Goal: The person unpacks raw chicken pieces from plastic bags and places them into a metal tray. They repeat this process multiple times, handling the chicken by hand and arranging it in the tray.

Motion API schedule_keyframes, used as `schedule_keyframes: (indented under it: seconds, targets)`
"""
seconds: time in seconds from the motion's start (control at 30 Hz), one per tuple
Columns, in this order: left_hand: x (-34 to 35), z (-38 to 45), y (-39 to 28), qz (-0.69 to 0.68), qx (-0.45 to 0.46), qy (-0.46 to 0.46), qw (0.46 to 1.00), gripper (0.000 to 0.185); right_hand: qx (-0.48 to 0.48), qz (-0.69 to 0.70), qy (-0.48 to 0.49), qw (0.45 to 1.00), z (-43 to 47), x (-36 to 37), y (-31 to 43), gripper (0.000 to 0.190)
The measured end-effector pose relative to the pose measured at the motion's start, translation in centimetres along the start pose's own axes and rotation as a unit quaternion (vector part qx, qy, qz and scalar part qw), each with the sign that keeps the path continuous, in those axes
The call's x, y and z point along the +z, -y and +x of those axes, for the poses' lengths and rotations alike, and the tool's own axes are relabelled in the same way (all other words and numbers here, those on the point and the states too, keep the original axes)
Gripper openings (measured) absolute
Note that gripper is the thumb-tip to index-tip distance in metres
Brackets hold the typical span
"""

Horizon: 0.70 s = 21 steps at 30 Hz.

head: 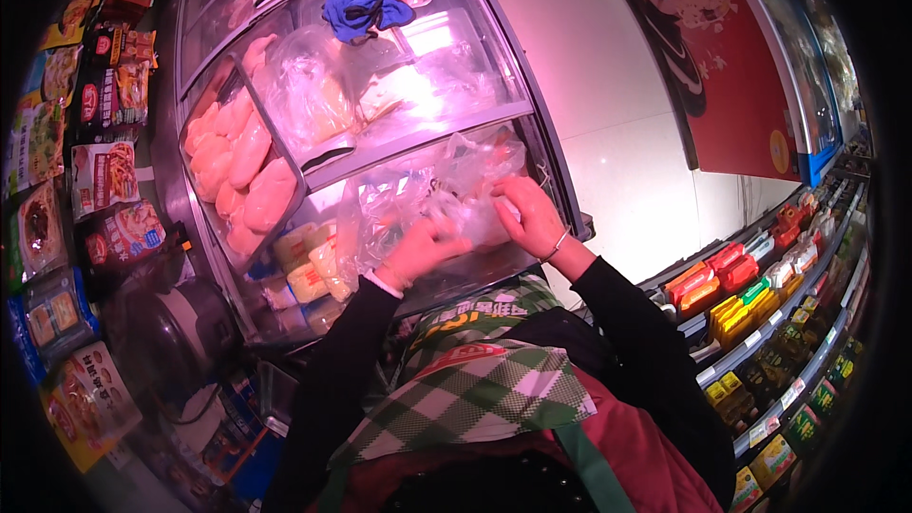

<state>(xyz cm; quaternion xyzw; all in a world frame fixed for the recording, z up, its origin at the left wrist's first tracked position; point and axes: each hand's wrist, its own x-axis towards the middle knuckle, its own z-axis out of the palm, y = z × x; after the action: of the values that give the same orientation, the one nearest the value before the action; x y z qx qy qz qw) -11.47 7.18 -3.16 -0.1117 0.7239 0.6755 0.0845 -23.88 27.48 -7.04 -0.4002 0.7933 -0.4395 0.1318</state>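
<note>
My left hand (431, 246) is over crumpled clear plastic bags (388, 206). Blur covers its fingertips, and I cannot tell whether they pinch the plastic. To the right, my right hand (533, 217) is at the edge of a bunched clear bag (477, 164). Its fingers curl, with a gap showing between thumb and forefinger; whether thin film is held there is unclear. Both hands are above the near end of a glass-topped display case (349, 164). Small yellow-and-white packs (310, 267) lie left of the bags.
A tray of raw chicken pieces (239, 164) lies at the left of the case. On the glass rests a blue cloth (363, 11), with bagged items (313, 85) nearby. Packaged foods (107, 178) line the left side. A dark rounded appliance (178, 320) and stocked shelves (755, 299) flank me.
</note>
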Motion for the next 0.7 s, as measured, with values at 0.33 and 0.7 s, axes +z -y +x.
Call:
schedule_keyframes:
  seconds: [0.33, 0.7]
  targets:
    - [2.6, -0.8, -0.3, 0.093, -0.154, 0.002, 0.984, 0.050, 0.082, -0.244, 0.011, 0.966, -1.0, -1.8, 3.3, 0.014]
    - [3.4, 7.0, 4.4, 0.493, -0.081, 0.019, 0.866, 0.021, 0.119, -0.316, 0.389, 0.857, -0.9, 4.4, -3.4, 0.024]
